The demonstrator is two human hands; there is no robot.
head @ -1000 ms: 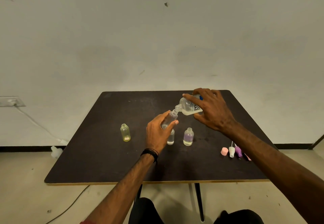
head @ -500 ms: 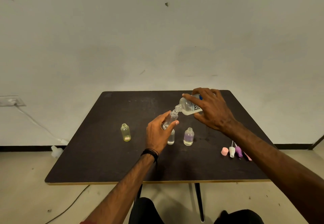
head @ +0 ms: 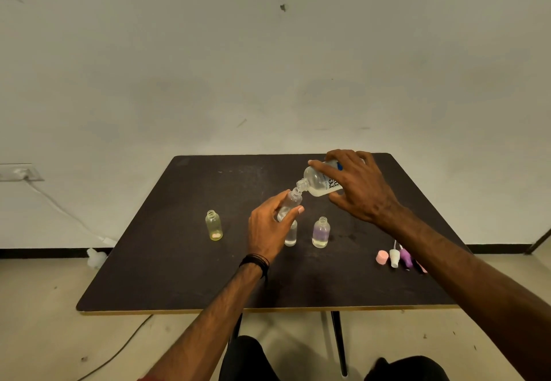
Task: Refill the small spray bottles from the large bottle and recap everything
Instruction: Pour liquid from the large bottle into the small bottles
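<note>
My right hand [head: 360,190] grips the large clear bottle [head: 319,182], tipped on its side with its open neck pointing left and down. My left hand [head: 268,228] holds a small clear bottle [head: 290,203] lifted and tilted, its mouth touching the large bottle's neck. Three uncapped small bottles stand on the dark table [head: 179,276]: a yellowish one [head: 213,226] at the left, a clear one [head: 291,236] partly behind my left hand, and a purple-tinted one [head: 320,232]. Spray caps lie at the right: pink [head: 382,257], white [head: 394,258], purple [head: 406,258].
A further cap is partly hidden by my right forearm next to the purple one. A white wall stands behind the table. A cable and a white plug [head: 96,257] lie on the floor to the left. My knees show below the table's front edge.
Almost nothing has moved. Both hands hold the same pouring pose, with the large bottle's neck staying at the small bottle's mouth.
</note>
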